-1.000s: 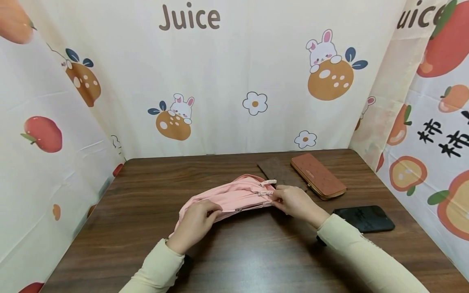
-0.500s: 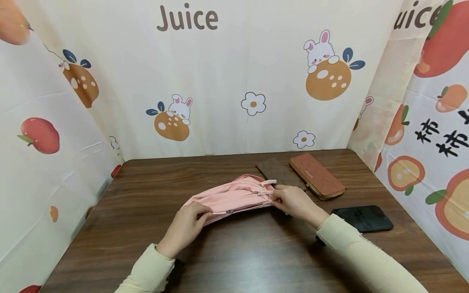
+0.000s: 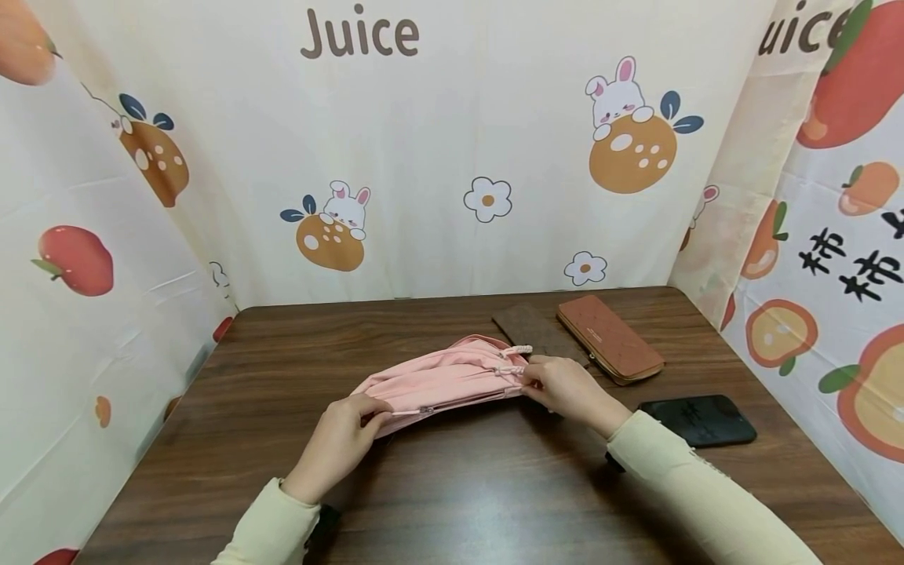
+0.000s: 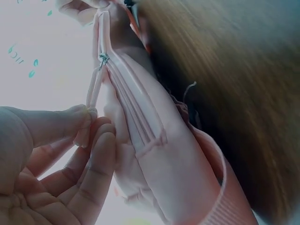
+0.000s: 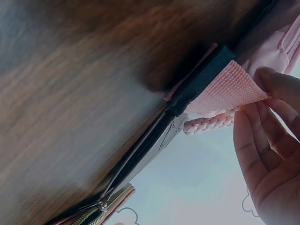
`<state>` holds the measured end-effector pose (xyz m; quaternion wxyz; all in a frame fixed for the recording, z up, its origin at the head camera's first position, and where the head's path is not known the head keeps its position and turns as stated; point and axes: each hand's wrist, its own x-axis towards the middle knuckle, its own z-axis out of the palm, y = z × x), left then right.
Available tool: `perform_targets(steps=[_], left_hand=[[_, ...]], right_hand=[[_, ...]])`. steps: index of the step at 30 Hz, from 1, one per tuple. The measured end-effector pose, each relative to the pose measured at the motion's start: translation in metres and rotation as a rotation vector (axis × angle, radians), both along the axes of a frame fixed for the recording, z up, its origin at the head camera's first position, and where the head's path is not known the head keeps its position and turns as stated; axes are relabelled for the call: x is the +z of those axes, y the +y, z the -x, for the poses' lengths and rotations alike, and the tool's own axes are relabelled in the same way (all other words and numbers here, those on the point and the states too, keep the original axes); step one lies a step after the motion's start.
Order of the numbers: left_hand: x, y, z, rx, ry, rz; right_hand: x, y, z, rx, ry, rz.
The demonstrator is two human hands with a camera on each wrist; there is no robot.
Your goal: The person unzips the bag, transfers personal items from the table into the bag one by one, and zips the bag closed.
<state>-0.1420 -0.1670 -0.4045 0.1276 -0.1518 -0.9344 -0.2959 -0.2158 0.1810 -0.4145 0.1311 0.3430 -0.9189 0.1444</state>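
A pink fabric bag (image 3: pixel 438 380) with zippers and braided cord pulls lies slanted across the middle of the table. My left hand (image 3: pixel 340 441) is at its near left end. In the left wrist view the left thumb and fingers pinch the cord zipper pull (image 4: pixel 92 96), which runs taut to a metal slider (image 4: pixel 103 58). Part of the zipper (image 4: pixel 133 105) lies parted behind that slider. My right hand (image 3: pixel 568 391) grips the bag's right end; the right wrist view has thumb and fingers pinching a pink woven tab (image 5: pixel 225 91) there.
A dark brown flat wallet-like piece (image 3: pixel 533 326) lies behind the right hand. Beside it is a reddish-brown zip wallet (image 3: pixel 610 337). A black phone (image 3: pixel 699 421) lies by the right forearm. Printed curtains (image 3: pixel 424 118) enclose the wooden table (image 3: pixel 297 345) at the back and sides.
My left hand has moved left and slightly toward me, drawing the zipper slider left along the bag's front edge. The right hand has stayed at the bag's right end.
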Motion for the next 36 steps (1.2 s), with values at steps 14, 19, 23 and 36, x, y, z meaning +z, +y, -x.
perform_targets(steps=[14, 19, 23, 36], left_hand=[[0.004, -0.019, -0.006, 0.035, 0.020, 0.003], [0.005, -0.026, -0.007, 0.047, -0.007, 0.003], [0.005, -0.031, -0.009, 0.063, -0.022, -0.013], [0.005, -0.053, -0.015, 0.127, -0.165, -0.077]], right_hand=[[0.001, -0.002, 0.003, 0.008, -0.009, -0.001], [0.001, -0.002, 0.004, 0.017, -0.005, 0.010], [0.001, -0.002, 0.004, 0.020, 0.001, 0.019], [0.001, 0.000, 0.008, 0.010, 0.004, 0.009]])
